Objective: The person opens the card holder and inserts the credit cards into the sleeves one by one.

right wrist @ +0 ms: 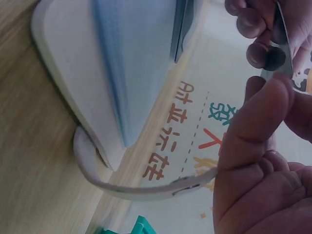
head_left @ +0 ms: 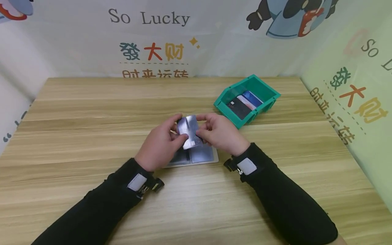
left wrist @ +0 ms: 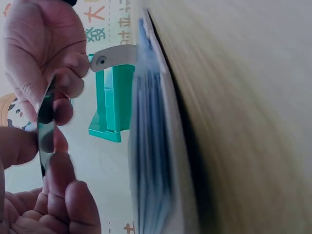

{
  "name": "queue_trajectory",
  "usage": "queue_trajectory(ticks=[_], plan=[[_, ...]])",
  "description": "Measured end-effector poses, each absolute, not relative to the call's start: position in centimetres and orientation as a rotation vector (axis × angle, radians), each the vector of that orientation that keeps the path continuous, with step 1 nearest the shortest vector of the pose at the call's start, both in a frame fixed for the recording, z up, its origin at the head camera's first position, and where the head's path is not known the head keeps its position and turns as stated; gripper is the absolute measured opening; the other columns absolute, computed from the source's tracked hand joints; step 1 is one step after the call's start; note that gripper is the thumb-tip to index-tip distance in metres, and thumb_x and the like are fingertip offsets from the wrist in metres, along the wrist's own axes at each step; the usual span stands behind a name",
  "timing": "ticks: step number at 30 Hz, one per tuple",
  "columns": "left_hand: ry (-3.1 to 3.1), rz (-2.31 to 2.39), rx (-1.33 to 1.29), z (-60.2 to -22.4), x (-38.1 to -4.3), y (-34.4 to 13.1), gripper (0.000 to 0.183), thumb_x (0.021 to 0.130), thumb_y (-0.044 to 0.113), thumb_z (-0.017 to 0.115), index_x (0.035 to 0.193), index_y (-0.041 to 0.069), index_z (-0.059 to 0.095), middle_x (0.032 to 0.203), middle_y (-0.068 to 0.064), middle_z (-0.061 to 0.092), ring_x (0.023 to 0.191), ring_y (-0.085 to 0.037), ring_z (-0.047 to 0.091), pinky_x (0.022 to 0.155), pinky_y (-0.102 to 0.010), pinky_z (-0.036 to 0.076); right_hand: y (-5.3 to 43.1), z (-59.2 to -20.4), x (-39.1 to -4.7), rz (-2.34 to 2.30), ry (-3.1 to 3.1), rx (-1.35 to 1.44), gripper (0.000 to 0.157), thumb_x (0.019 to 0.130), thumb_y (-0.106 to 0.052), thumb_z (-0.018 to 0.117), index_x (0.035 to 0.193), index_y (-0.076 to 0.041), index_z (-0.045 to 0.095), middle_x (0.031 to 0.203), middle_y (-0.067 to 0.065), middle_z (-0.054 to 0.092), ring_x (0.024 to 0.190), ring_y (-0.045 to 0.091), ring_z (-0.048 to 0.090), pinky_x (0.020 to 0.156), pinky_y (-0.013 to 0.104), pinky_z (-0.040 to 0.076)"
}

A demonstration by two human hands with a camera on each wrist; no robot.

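Observation:
Both hands hold one shiny silver card [head_left: 190,132] above an open card holder [head_left: 203,154]. My left hand [head_left: 160,144] pinches the card's left side between thumb and fingers. On the opposite side, the right hand [head_left: 223,134] pinches it with thumb and fingertips. In the left wrist view the card [left wrist: 46,122] appears nearly edge-on, apart from the holder's pages. The holder lies on the table with a stack of clear sleeves [left wrist: 151,146] and a pale strap [left wrist: 114,54] with a snap stud. Part of the holder is hidden under the hands.
A green plastic bin [head_left: 260,87] stands behind the right hand, with several cards inside, among them a black card [head_left: 240,108] and a blue one [head_left: 252,98]. Printed cloth [head_left: 214,51] hangs behind and beside the wooden table [head_left: 92,112]. Each wrist wears a small camera.

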State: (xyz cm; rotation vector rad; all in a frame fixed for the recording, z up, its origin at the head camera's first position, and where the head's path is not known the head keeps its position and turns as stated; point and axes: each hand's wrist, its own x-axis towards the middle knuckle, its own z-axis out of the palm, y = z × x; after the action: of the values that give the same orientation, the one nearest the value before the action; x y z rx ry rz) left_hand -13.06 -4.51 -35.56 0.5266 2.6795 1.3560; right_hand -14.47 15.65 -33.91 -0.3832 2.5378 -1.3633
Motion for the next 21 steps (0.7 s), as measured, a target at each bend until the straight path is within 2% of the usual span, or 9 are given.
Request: queue_trajectory(ticks=[3, 7, 12, 16, 21], plan=[[2.679, 1.379, 0.509, -35.56, -13.13, -4.63, 0.056, 0.091, 0.021, 0.062, 0.141, 0.011, 0.039, 0.094, -0.003, 0.054, 0.067, -0.011, 0.056, 0.051, -0.033, 0.049, 15.51, -33.91, -14.33, -1.298, 2.609, -0.405, 0.04, 0.09, -0.014, 0.062, 0.129, -0.008, 0.052, 0.083, 0.003, 0.064, 0.069, 0.014, 0.056, 0.06, 0.03, 0.048], [2.725, 1.317, 0.505, -35.44, -13.22, -4.9, 0.053, 0.092, 0.02, 0.059, 0.14, 0.009, 0.041, 0.091, -0.004, 0.054, 0.066, -0.012, 0.055, 0.051, -0.033, 0.048, 15.55, -33.82, -14.3, -1.217, 2.692, -0.411, 0.038, 0.091, -0.015, 0.062, 0.127, -0.008, 0.055, 0.095, 0.0, 0.065, 0.085, 0.01, 0.056, 0.077, 0.031, 0.05], [2.761, 1.169, 0.488, -35.33, -13.18, -5.12, 0.05, 0.093, 0.021, 0.057, 0.139, 0.008, 0.043, 0.085, -0.005, 0.053, 0.057, -0.016, 0.05, 0.047, -0.032, 0.043, 15.96, -34.06, -14.42, -0.909, 2.743, -0.398, 0.038, 0.091, -0.018, 0.061, 0.128, -0.009, 0.055, 0.113, 0.003, 0.062, 0.102, 0.014, 0.052, 0.09, 0.037, 0.046], [2.767, 1.061, 0.478, -35.35, -13.14, -5.18, 0.048, 0.094, 0.022, 0.055, 0.138, 0.008, 0.044, 0.08, -0.005, 0.053, 0.055, -0.016, 0.049, 0.047, -0.033, 0.042, 16.27, -34.46, -14.45, -0.685, 2.75, -0.41, 0.041, 0.091, -0.021, 0.06, 0.129, -0.008, 0.054, 0.12, 0.006, 0.059, 0.107, 0.016, 0.05, 0.093, 0.039, 0.044], [2.759, 0.946, 0.476, -35.45, -13.15, -5.26, 0.048, 0.094, 0.023, 0.054, 0.138, 0.007, 0.044, 0.073, -0.004, 0.054, 0.054, -0.016, 0.05, 0.048, -0.034, 0.043, 16.3, -34.42, -14.37, -0.63, 2.768, -0.392, 0.039, 0.091, -0.02, 0.059, 0.127, -0.005, 0.055, 0.118, 0.008, 0.06, 0.1, 0.016, 0.053, 0.088, 0.039, 0.047]])
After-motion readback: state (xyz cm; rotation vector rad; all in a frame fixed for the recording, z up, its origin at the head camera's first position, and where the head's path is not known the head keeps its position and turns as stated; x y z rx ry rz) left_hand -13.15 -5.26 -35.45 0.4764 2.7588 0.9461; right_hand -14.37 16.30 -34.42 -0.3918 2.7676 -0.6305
